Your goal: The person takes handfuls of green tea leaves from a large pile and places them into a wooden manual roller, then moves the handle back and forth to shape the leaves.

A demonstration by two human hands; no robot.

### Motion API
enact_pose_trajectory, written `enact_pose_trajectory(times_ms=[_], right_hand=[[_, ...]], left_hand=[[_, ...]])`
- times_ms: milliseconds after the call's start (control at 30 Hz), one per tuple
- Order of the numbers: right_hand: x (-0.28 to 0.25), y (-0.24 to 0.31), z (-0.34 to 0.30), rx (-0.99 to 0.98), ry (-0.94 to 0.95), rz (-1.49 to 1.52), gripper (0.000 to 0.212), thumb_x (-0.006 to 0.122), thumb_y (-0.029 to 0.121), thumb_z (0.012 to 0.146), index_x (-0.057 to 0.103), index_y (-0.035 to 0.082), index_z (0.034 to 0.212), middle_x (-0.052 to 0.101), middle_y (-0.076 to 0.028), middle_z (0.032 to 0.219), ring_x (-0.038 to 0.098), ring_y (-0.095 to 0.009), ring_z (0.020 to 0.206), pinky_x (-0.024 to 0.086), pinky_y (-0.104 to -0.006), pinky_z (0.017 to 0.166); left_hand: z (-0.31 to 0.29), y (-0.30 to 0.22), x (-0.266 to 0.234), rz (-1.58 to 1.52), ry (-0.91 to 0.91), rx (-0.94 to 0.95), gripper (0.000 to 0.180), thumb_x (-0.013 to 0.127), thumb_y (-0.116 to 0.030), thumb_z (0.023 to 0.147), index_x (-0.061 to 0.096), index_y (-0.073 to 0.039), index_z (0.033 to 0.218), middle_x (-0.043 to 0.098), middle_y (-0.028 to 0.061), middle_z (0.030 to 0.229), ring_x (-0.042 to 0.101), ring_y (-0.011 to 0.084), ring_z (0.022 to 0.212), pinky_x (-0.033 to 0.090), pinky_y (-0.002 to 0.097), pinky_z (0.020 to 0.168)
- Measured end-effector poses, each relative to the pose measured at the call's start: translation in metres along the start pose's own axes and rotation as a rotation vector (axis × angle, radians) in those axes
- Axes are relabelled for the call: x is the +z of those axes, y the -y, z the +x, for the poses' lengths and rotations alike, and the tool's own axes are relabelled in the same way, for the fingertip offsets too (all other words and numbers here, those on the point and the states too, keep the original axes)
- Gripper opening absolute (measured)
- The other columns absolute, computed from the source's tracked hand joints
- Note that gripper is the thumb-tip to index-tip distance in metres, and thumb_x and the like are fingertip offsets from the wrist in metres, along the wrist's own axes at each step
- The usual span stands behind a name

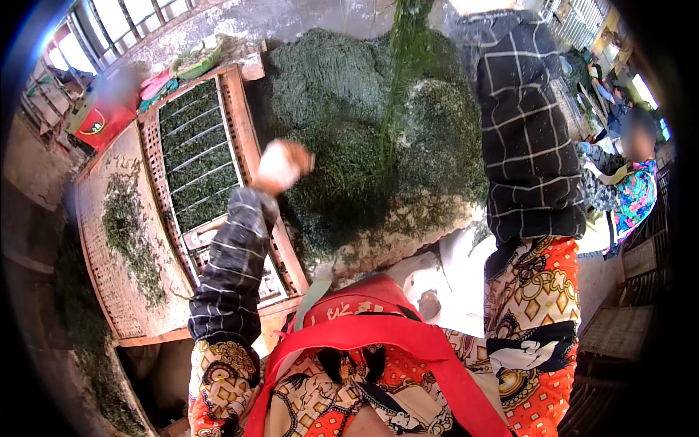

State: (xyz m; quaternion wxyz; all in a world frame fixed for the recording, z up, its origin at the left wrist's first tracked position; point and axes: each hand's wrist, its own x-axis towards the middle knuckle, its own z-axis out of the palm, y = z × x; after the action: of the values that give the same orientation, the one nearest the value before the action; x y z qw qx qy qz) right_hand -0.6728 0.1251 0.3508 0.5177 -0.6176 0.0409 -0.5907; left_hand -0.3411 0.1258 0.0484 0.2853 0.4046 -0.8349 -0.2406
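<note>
A big heap of dark green, stringy, seaweed-like strands [328,80] lies in front of me, spread against a pale stone-like slab [415,222]. Down over it from the top edge hangs a long bundle of the same green strands [409,44]; its upper end is out of view. My left hand [282,166] hovers between the heap and a slatted frame [251,138], its fingers smeared by motion. Up at the top right my right arm reaches away, and only a bright sliver of my right hand [486,6] shows at the picture's edge, fingers hidden.
Green strands fill the slatted frame, beside a curved, perforated board [102,218] with scattered green bits. A red bag [105,120] and a green basin [202,60] stand farther left. At right another person in a flowered garment [635,193] is nearby. A red apron [349,331] covers my lap.
</note>
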Motion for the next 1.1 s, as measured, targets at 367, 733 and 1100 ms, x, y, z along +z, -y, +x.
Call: enact_pose_trajectory(times_ms=[367,733,1100], right_hand=[[0.000,-0.017,-0.021,0.350,0.225,0.516,0.045,0.051,0.020,0.098,0.041,-0.006,0.134,0.057,-0.002,0.096,0.049,-0.009,0.072,0.044,-0.0186,0.056],[0.011,-0.073,-0.126,0.325,0.149,-0.641,0.029,0.049,0.020,0.100,0.064,-0.003,0.109,0.066,-0.004,0.090,0.061,-0.010,0.080,0.048,-0.0230,0.071],[0.046,-0.055,-0.106,0.673,-0.053,0.460,0.028,0.044,0.021,0.103,0.053,-0.004,0.114,0.047,0.003,0.070,0.043,-0.005,0.057,0.039,-0.0211,0.053]], left_hand=[[0.050,-0.140,0.050,-0.573,0.556,-0.023,0.010,0.062,-0.003,0.089,0.067,-0.002,0.097,0.070,0.0074,0.082,0.062,0.0133,0.065,0.053,0.0313,0.060],[0.079,-0.234,-0.071,-0.139,0.066,0.252,0.025,0.072,-0.021,0.081,0.067,0.003,0.077,0.064,0.0106,0.065,0.060,0.0188,0.062,0.049,0.0326,0.062],[0.076,-0.135,0.027,-0.831,0.320,0.102,0.034,0.079,-0.023,0.080,0.063,-0.006,0.105,0.066,0.0078,0.115,0.059,0.0176,0.095,0.043,0.0368,0.099]])
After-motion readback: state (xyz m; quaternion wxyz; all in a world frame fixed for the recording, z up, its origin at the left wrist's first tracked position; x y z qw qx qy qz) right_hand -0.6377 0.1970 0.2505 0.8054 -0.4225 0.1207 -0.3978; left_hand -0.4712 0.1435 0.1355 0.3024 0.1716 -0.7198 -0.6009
